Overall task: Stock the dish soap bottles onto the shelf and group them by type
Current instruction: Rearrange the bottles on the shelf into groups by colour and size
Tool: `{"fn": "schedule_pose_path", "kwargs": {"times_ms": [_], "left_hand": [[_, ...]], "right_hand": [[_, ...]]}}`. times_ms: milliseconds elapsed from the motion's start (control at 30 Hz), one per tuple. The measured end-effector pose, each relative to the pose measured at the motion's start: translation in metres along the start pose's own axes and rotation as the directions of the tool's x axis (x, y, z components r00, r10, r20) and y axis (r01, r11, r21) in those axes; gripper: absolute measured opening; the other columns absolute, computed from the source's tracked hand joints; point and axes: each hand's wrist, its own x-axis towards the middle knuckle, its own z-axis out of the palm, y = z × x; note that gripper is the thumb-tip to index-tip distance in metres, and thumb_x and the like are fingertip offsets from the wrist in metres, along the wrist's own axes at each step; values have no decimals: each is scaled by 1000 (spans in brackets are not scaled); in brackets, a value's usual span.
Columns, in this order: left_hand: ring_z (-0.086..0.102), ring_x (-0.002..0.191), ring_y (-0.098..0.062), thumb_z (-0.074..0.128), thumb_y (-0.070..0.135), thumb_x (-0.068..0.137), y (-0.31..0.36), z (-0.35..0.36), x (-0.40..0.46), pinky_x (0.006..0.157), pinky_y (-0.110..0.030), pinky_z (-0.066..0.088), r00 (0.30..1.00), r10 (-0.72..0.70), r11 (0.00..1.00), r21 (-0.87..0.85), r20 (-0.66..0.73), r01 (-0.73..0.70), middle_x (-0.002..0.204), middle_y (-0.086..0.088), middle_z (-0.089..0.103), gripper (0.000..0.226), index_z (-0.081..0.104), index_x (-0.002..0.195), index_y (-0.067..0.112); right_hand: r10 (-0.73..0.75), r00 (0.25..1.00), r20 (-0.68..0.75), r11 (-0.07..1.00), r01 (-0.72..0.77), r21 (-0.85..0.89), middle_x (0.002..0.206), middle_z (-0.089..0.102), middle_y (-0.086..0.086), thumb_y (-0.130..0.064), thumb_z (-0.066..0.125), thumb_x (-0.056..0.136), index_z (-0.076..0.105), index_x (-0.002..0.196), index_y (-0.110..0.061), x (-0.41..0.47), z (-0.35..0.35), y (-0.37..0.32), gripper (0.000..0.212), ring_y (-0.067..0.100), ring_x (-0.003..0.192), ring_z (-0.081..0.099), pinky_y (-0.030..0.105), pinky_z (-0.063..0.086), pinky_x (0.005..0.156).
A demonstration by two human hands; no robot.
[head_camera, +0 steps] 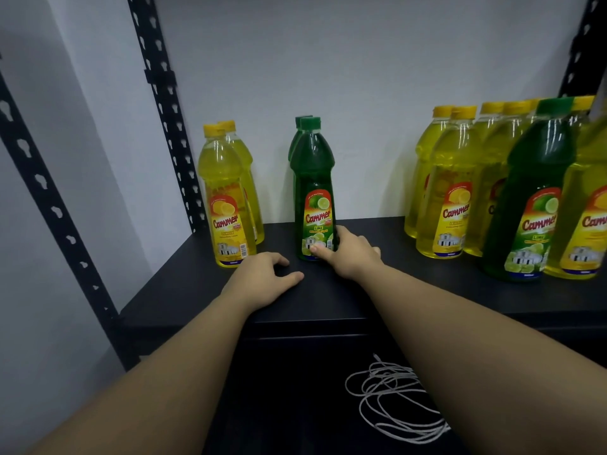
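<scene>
On the black shelf (pixel 394 284) two yellow lemon bottles (pixel 226 195) stand at the left, one behind the other. Beside them stand two green lime bottles (pixel 313 178), also in a file. My right hand (pixel 348 254) grips the base of the front green bottle, thumb across its label. My left hand (pixel 262 280) rests on the shelf in front, fingers loosely curled, holding nothing. At the right stands a mixed cluster: several yellow bottles (pixel 450 192) and one green lime bottle (pixel 532 198) among them.
Black perforated uprights (pixel 164 103) frame the shelf at left and right, with a white wall behind. A coiled white cord (pixel 391 402) lies on a dark surface below the shelf's front edge.
</scene>
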Motion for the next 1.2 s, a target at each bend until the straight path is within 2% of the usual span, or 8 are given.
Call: {"fn": "schedule_pose_path", "kwargs": {"times_ms": [200, 433, 600, 833, 1000, 1100, 1200], "left_hand": [[59, 126, -13, 70, 61, 88, 0, 0, 0, 100, -29, 45, 1000, 9, 1000, 5, -3, -9, 135, 7, 66, 57, 68, 131, 24], [62, 115, -11, 68, 57, 92, 12, -3, -9, 95, -30, 50, 997, 72, 996, 57, 14, -72, 124, 9, 69, 42, 73, 121, 27], [62, 112, -10, 69, 62, 88, 42, 7, -17, 96, -31, 51, 992, 120, 992, 42, 51, -122, 121, 10, 68, 46, 74, 120, 28], [62, 113, -11, 69, 60, 89, 103, 29, -28, 97, -30, 50, 976, 192, 981, -16, 100, -192, 120, 11, 68, 44, 74, 119, 28], [63, 110, -12, 70, 56, 90, 147, 49, -32, 97, -32, 50, 972, 208, 977, -70, 112, -201, 116, 10, 68, 38, 75, 115, 28], [63, 110, -11, 73, 53, 89, 179, 64, -32, 94, -28, 48, 966, 232, 969, -118, 119, -218, 115, 10, 69, 35, 75, 113, 28], [63, 114, -9, 79, 49, 85, 211, 81, -30, 96, -25, 47, 963, 242, 954, -212, 121, -213, 121, 10, 70, 44, 71, 123, 27]], "right_hand": [[3, 1000, 4, 1000, -3, -29, 142, 60, 0, -79, 56, 86, 44, 148, -34, -3, -1, -2, 77, 29, 137, 47, 52, 32, 110], [-14, 999, 39, 997, 11, 80, 151, 54, 3, -76, 76, 72, 31, 159, -24, -29, -16, 17, 111, 26, 136, 53, 47, 49, 108], [-53, 998, -15, 997, 54, 57, 134, 66, -1, -71, 78, 76, 56, 142, -23, -65, -49, 56, 85, 17, 122, 61, 39, 52, 104], [1, 986, -164, 998, 10, 69, 110, 68, -5, -53, 78, 87, 66, 124, -21, -118, -111, 118, 50, 13, 104, 63, 26, 48, 87], [60, 969, -241, 997, -45, 68, 112, 70, -3, -44, 77, 90, 68, 122, -19, -149, -151, 158, 41, 12, 101, 61, 27, 50, 87], [117, 945, -306, 990, -88, 106, 104, 71, -4, -43, 79, 89, 69, 113, -20, -159, -172, 179, 34, 16, 100, 65, 34, 55, 86], [177, 914, -365, 979, -125, 161, 100, 68, -4, -43, 79, 89, 68, 108, -18, -163, -191, 198, 33, 16, 97, 64, 35, 55, 83]]}}
